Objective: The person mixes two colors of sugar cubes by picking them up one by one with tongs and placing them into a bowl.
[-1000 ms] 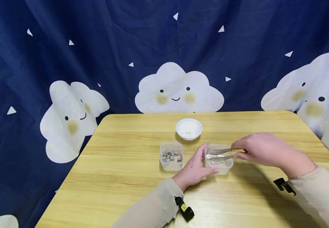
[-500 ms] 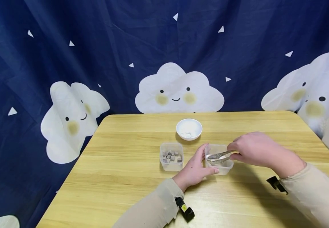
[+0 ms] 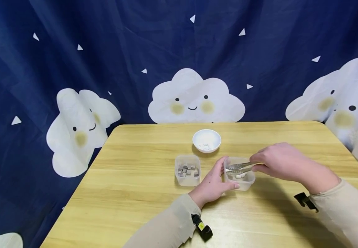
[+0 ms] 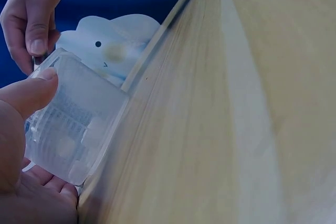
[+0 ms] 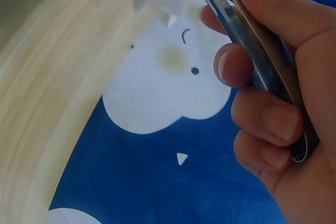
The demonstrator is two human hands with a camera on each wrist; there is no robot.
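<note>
My left hand (image 3: 210,186) holds a clear plastic container (image 3: 244,186) by its left side, with the thumb over the near rim. In the left wrist view that thumb lies on the wall of the container (image 4: 89,98) and fingers reach beneath it. From the right, my right hand (image 3: 282,162) grips metal tongs (image 3: 244,165) with perforated tips. These tips are inside the container, slightly apart, over small white pieces (image 3: 241,175); whether they pinch one I cannot tell. The right wrist view shows fingers and thumb around the arms of the tongs (image 5: 257,59).
Left of the held container stands a second clear container (image 3: 187,182) with several small grey cubes (image 3: 185,171). A white bowl (image 3: 208,135) with a few whitish bits sits behind them. The wooden table (image 3: 129,199) ends at a blue cloud-patterned curtain (image 3: 154,34).
My right hand moved left with the tongs, deeper over the container, then slightly back right. The tong tips shifted among the white pieces. My left hand has kept its hold.
</note>
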